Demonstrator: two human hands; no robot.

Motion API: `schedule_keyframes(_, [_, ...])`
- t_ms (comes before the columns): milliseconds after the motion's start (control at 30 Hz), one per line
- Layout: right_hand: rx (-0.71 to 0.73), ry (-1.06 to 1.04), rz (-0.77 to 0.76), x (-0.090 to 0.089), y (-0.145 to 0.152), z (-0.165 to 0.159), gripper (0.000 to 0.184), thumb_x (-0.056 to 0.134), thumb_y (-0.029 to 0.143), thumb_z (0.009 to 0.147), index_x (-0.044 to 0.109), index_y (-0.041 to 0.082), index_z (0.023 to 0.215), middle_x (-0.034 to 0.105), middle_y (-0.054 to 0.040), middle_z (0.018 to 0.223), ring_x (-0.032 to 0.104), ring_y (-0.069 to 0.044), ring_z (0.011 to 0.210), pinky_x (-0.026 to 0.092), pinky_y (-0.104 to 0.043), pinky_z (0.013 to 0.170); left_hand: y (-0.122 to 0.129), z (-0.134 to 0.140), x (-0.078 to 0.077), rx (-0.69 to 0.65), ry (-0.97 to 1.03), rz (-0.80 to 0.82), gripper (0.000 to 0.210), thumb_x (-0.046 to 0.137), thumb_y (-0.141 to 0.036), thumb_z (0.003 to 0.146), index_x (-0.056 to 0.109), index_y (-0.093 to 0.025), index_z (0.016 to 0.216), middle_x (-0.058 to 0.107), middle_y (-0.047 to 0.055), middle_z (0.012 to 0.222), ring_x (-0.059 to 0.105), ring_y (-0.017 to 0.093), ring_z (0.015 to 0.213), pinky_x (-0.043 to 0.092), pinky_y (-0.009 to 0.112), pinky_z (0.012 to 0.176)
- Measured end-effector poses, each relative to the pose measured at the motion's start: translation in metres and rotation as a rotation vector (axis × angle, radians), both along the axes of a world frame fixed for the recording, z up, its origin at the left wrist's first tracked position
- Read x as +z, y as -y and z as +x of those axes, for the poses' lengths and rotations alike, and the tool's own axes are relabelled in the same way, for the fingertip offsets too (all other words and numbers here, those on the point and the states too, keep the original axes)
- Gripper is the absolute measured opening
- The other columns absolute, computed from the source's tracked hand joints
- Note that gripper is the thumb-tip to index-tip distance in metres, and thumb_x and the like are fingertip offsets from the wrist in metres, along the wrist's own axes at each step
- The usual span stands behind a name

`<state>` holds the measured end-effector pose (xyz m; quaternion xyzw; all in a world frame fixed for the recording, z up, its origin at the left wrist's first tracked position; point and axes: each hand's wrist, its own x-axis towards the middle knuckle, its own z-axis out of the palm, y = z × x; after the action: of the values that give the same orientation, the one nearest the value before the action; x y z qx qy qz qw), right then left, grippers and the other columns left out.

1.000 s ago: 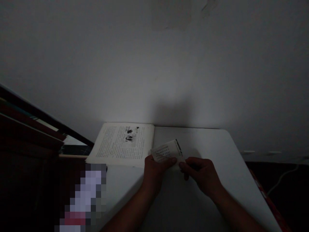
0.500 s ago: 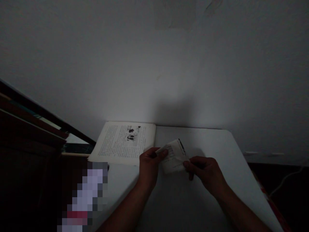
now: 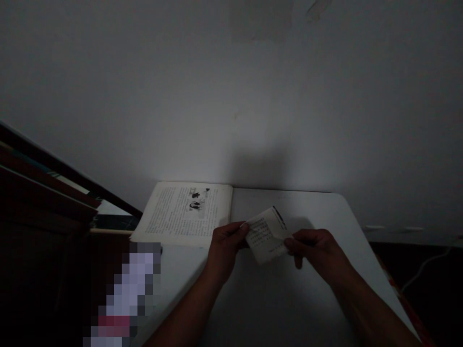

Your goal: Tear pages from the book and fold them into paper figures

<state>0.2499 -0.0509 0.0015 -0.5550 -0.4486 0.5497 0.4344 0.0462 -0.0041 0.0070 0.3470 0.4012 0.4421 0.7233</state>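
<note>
Between my two hands is a small folded sheet of printed paper, tilted and held above the white table. My left hand pinches its left edge with the thumb on top. At the opposite side, the thumb and fingers of my right hand grip its right corner. Lines of print and a dark strip near the upper right edge show on the paper. An open-faced printed book page with a small picture lies at the table's back left, behind my left hand.
The white table stands against a pale wall. Dark wooden furniture is on the left. A blurred-out, pixelated patch covers something at the lower left. A pale cable hangs at the right.
The folded paper and both hands have shifted slightly to the right. My left thumb has slid back toward the paper's edge, so more of the print shows.
</note>
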Motion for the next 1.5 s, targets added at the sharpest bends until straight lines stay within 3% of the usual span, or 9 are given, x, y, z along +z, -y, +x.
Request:
schedule_keyframes(267, [0.037, 0.010, -0.023, -0.003, 0.002, 0.006, 0.024, 0.068, 0.035, 0.073, 0.067, 0.014, 0.061, 0.060, -0.0009, 0.049, 0.051, -0.009, 0.041, 0.039, -0.022, 0.044, 0.001, -0.004, 0.002, -0.095, 0.076, -0.073, 0.028, 0.059, -0.030, 0.079, 0.069, -0.008, 0.093, 0.069, 0.013, 0.081, 0.064, 0.021, 0.069, 0.050, 0.035, 0.066])
schedule_keyframes(400, [0.082, -0.012, -0.022, -0.002, 0.002, 0.004, 0.024, 0.068, 0.034, 0.072, 0.066, 0.014, 0.060, 0.059, 0.0001, 0.050, 0.051, -0.009, 0.040, 0.039, -0.021, 0.042, 0.001, -0.004, 0.002, -0.148, 0.043, -0.059, 0.030, 0.067, -0.024, 0.072, 0.067, -0.010, 0.099, 0.069, 0.011, 0.084, 0.064, 0.022, 0.073, 0.049, 0.034, 0.067])
schedule_keyframes(533, [0.162, -0.044, -0.039, -0.001, 0.003, 0.002, 0.025, 0.068, 0.034, 0.072, 0.065, 0.014, 0.059, 0.058, 0.0006, 0.048, 0.051, -0.009, 0.040, 0.039, -0.021, 0.041, 0.004, 0.001, 0.000, -0.235, -0.058, -0.063, 0.025, 0.073, -0.023, 0.065, 0.070, -0.008, 0.085, 0.069, 0.010, 0.074, 0.061, 0.018, 0.063, 0.045, 0.027, 0.059])
schedule_keyframes(767, [0.146, -0.049, -0.073, 0.001, 0.002, 0.000, 0.024, 0.069, 0.035, 0.071, 0.066, 0.014, 0.059, 0.058, 0.0008, 0.049, 0.051, -0.009, 0.038, 0.039, -0.020, 0.038, 0.007, 0.001, -0.002, -0.257, -0.096, -0.055, 0.020, 0.070, -0.028, 0.069, 0.069, -0.008, 0.071, 0.065, 0.006, 0.063, 0.056, 0.013, 0.054, 0.040, 0.023, 0.054])
schedule_keyframes(1000, [0.212, -0.006, -0.090, 0.004, 0.005, 0.005, 0.026, 0.068, 0.037, 0.070, 0.064, 0.014, 0.058, 0.058, 0.0007, 0.050, 0.051, -0.009, 0.040, 0.038, -0.021, 0.039, -0.005, -0.015, 0.015, -0.542, -0.179, 0.057, 0.030, 0.072, -0.022, 0.064, 0.068, -0.011, 0.092, 0.068, 0.009, 0.085, 0.062, 0.020, 0.076, 0.046, 0.028, 0.068])
schedule_keyframes(1133, [0.322, 0.122, -0.083, 0.008, 0.008, -0.001, 0.025, 0.065, 0.034, 0.073, 0.063, 0.014, 0.057, 0.055, 0.0012, 0.046, 0.048, -0.009, 0.040, 0.033, -0.020, 0.040, -0.006, -0.011, 0.020, -0.640, -0.433, 0.151, 0.028, 0.073, -0.020, 0.060, 0.069, -0.013, 0.087, 0.069, 0.006, 0.082, 0.061, 0.019, 0.069, 0.044, 0.024, 0.058])
schedule_keyframes(1233, [0.333, 0.151, -0.101, 0.010, 0.009, -0.005, 0.024, 0.064, 0.031, 0.074, 0.063, 0.015, 0.057, 0.054, 0.0017, 0.044, 0.046, -0.008, 0.040, 0.031, -0.020, 0.040, -0.001, -0.007, 0.018, -0.649, -0.565, 0.226, 0.020, 0.069, -0.023, 0.064, 0.070, -0.015, 0.082, 0.069, 0.003, 0.073, 0.059, 0.016, 0.061, 0.040, 0.022, 0.052])
schedule_keyframes(1500, [0.321, -0.008, -0.144, 0.002, 0.008, -0.003, 0.023, 0.067, 0.034, 0.070, 0.064, 0.014, 0.059, 0.056, 0.0017, 0.047, 0.049, -0.009, 0.038, 0.038, -0.020, 0.039, 0.003, -0.009, 0.021, -0.622, -0.623, 0.434, 0.015, 0.063, -0.024, 0.072, 0.071, -0.019, 0.084, 0.070, 0.001, 0.081, 0.062, 0.017, 0.076, 0.044, 0.023, 0.065])
